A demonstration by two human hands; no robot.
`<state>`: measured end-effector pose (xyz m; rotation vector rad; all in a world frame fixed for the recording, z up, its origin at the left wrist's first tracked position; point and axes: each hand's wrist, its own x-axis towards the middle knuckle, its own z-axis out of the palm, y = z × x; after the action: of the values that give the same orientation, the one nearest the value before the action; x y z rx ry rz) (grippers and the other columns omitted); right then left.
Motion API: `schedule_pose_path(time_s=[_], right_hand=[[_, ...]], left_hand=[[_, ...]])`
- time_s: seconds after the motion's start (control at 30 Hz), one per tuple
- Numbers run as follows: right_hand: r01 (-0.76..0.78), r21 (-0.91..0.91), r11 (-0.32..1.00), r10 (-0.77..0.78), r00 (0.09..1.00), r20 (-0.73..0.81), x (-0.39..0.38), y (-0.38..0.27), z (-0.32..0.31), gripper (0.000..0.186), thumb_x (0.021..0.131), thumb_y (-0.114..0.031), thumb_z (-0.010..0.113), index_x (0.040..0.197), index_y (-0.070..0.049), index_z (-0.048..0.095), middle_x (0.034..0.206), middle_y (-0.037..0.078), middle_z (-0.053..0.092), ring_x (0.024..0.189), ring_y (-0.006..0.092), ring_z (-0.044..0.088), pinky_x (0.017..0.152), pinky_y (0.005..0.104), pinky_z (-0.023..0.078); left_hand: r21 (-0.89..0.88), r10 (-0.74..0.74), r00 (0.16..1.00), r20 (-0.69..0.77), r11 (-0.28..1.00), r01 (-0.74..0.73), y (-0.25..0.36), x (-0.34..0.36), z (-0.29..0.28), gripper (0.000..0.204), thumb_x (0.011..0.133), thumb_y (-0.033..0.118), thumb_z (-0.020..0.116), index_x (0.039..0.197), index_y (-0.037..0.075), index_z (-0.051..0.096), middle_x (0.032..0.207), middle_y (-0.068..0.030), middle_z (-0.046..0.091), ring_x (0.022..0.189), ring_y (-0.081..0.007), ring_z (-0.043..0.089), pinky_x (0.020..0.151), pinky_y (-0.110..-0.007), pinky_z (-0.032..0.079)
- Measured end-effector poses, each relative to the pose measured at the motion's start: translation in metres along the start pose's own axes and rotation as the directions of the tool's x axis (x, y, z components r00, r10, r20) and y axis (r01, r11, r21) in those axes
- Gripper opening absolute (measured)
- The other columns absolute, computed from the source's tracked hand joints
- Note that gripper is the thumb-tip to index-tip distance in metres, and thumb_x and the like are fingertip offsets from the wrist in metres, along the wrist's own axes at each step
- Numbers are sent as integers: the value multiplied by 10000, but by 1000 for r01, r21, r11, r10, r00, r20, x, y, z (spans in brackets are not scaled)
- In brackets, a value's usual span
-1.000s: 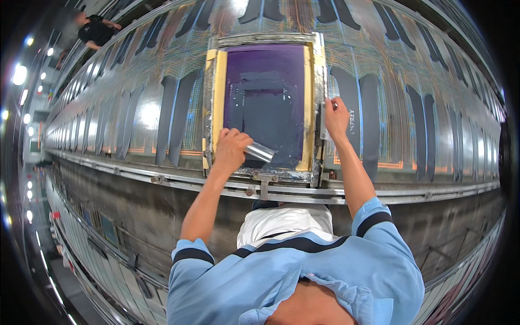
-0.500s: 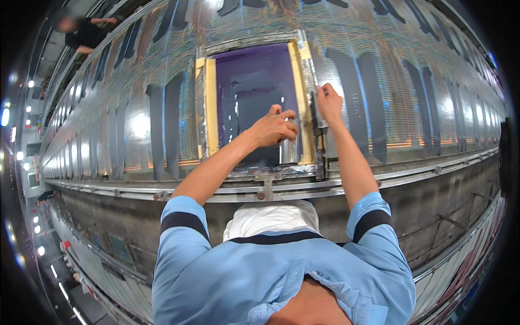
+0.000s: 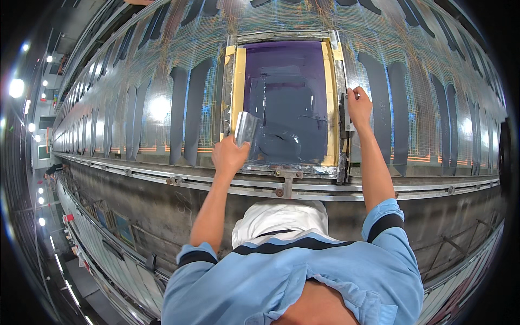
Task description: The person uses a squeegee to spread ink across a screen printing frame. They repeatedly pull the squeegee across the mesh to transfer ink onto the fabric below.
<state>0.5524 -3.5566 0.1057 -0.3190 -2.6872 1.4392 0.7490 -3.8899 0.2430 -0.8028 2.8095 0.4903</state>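
My left hand (image 3: 230, 156) is closed around a metal squeegee (image 3: 247, 128) with a shiny, flat blade. It is at the near left part of a printing screen (image 3: 339, 67), a rectangular metal frame edged with yellowish tape. Dark grey ink (image 3: 287, 111) covers much of the purple mesh (image 3: 281, 50), with wet ridges and streaks near the front. My right hand (image 3: 359, 108) is at the frame's right side, next to a small metal bracket. Its fingers are curled in, and whatever they may hold is hidden.
Beneath the screen runs a long, shiny printing table (image 3: 160, 103) crossed by coloured lines. Dark grey strip-shaped pieces (image 3: 198, 108) lie on it in rows. A metal rail (image 3: 146, 177) follows the near edge, with a joint bracket (image 3: 287, 176) in front of the frame.
My left hand has swept the squeegee from the screen's near right to its near left, turning it blade up. My right hand stays by the frame's right side. The view has shifted.
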Motion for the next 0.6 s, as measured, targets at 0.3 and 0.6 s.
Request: schedule_pose_path(time_s=[0.3,0.6], right_hand=[[30,-39,999,-31,999,-14,-1,-3,-1,286,975,-315,658,939,-31,656,841,184,723,765,351,699,739,438,530],[29,-40,999,-30,999,-23,-1,-6,0,265,988,-281,656,939,-21,665,812,191,717,665,294,660,658,394,497]], left_hand=[[28,-70,997,-25,997,71,52,-21,43,371,840,385,782,945,33,732,858,-199,747,869,-421,728,766,-546,542],[-54,803,592,-64,590,-806,51,76,34,247,780,264,838,893,89,704,833,-79,681,852,-312,648,771,-440,505]])
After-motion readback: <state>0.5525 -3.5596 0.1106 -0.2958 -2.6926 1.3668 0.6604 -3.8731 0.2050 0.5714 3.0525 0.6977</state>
